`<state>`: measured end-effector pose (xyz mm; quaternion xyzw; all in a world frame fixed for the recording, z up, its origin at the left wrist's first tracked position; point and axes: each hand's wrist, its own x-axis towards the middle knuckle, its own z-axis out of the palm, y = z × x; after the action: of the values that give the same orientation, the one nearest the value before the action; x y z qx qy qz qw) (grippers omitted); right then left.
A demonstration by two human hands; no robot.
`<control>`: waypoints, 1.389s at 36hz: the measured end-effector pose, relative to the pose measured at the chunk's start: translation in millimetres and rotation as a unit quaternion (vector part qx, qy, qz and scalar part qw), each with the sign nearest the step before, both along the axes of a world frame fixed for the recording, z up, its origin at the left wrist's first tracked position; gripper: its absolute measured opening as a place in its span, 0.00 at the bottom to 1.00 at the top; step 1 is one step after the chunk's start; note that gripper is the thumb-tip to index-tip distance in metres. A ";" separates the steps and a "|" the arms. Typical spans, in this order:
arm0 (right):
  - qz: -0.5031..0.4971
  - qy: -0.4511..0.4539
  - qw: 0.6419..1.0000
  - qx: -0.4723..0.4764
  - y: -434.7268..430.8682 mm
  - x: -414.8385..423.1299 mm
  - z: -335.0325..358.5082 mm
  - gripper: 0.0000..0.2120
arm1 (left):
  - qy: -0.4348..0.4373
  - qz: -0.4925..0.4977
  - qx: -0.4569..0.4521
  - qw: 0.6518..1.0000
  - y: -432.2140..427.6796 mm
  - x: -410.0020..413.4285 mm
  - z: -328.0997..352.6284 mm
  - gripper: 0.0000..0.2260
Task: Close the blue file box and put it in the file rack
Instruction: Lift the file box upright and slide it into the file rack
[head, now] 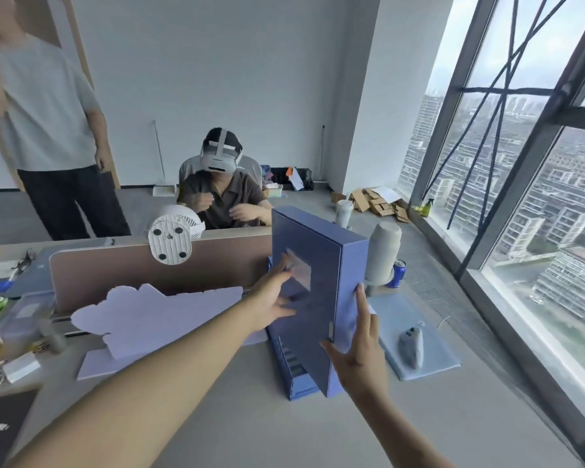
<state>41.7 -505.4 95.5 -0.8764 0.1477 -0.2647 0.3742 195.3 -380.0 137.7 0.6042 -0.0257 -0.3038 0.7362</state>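
Observation:
The blue file box (313, 251) stands upright and closed, its lower end inside the blue file rack (298, 383) on the grey desk. My left hand (272, 298) lies flat against the box's broad left face, fingers spread beside the pale label window. My right hand (360, 346) is at the box's near narrow edge, fingers spread, with the index finger pointing up along that edge. Whether either hand actually grips the box is unclear. The rack's right side and floor are hidden behind the box.
A pale blue mat (416, 332) with a grey mouse (411, 346) lies right of the rack. A grey tumbler (382, 255) and blue can (397, 273) stand behind. A desk divider (122, 271) with a white fan (173, 233) is left. One person sits opposite, another stands at left.

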 end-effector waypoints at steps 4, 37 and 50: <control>-0.008 0.011 1.000 -0.015 1.2 11.0 -9.3 0.51 | 0.033 -0.010 -0.013 0.999 -7.3 12.3 -5.5 0.24; 0.013 0.017 0.996 0.092 2.3 90.5 -136.5 0.54 | 0.088 0.045 -0.054 0.994 -31.4 62.4 -68.9 0.14; 0.027 0.060 0.996 0.056 2.2 74.1 -164.2 0.55 | 0.037 -0.007 0.073 0.997 -19.4 43.0 -86.1 0.16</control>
<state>115.7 -503.2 -68.7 -0.8720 0.1608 -0.1934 0.4200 238.3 -399.4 51.6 0.6448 0.0196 -0.3323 0.6880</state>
